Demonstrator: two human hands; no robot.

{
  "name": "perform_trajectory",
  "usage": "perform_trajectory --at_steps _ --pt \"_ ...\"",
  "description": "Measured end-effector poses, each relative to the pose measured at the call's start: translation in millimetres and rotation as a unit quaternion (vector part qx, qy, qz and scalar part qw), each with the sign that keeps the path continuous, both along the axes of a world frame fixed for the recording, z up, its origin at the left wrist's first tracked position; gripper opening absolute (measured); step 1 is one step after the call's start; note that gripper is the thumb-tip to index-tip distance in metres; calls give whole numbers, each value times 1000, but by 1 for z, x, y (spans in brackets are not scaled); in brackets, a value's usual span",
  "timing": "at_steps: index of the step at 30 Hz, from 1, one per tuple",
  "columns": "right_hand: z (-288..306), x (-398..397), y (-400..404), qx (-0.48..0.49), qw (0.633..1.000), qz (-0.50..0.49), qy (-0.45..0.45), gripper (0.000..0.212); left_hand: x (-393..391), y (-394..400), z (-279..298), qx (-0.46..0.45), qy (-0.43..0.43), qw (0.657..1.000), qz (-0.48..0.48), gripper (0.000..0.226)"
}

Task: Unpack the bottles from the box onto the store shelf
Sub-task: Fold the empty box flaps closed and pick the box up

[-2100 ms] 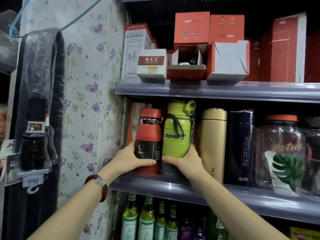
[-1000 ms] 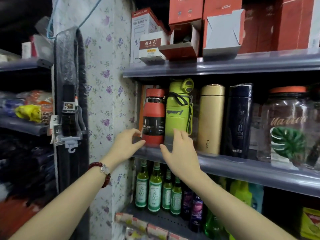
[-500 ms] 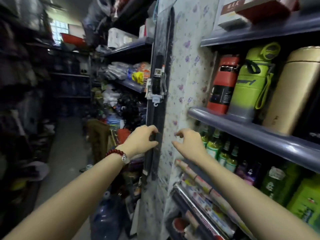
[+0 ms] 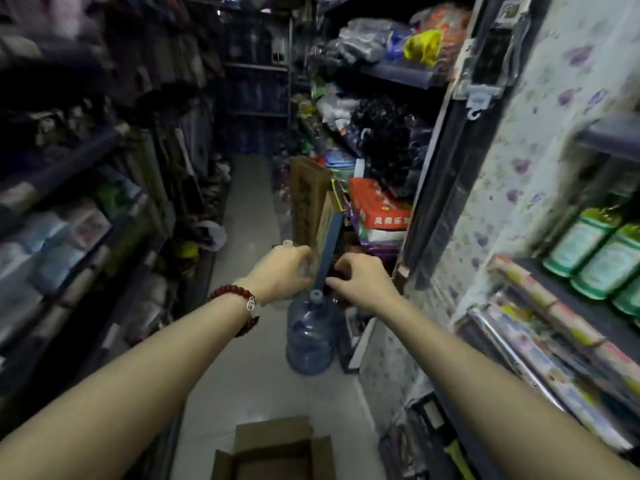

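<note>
An open cardboard box sits on the floor at the bottom of the view; its inside is dark and I cannot see any contents. My left hand, with a red bead bracelet on the wrist, and my right hand hover side by side in the air above the aisle, fingers loosely curled, holding nothing. The store shelf runs along the right edge. Green bottles stand on its lower level. The flasks set there earlier are out of frame.
A large blue water jug stands on the floor just beyond my hands. Tall cardboard boxes and red bags crowd the right side of the narrow aisle. Stocked shelves line the left. Wrapped rolls lie low on the right.
My hands let go of the red and green flasks on the shelf and pulled back. The view swung left and down to the aisle floor and the box.
</note>
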State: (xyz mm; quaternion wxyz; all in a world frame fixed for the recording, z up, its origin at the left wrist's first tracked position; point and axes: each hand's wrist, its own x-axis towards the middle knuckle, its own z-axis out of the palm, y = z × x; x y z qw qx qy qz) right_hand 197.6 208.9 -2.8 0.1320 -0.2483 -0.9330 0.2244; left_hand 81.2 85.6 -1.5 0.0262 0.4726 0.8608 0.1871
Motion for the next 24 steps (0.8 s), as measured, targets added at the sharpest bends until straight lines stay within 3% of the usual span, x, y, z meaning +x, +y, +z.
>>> perform_trajectory --at_steps 10,14,24 --pt "-166 -30 -23 -81 989 61 -104 25 -20 -46 -138 -72 -95 987 109 42" --pt "-254 -31 -29 -101 985 73 -116 38 -18 -54 -219 -91 -120 979 136 42" --pt "-494 -33 -42 -129 981 69 -129 37 -17 -82 -473 -116 -138 970 164 41"
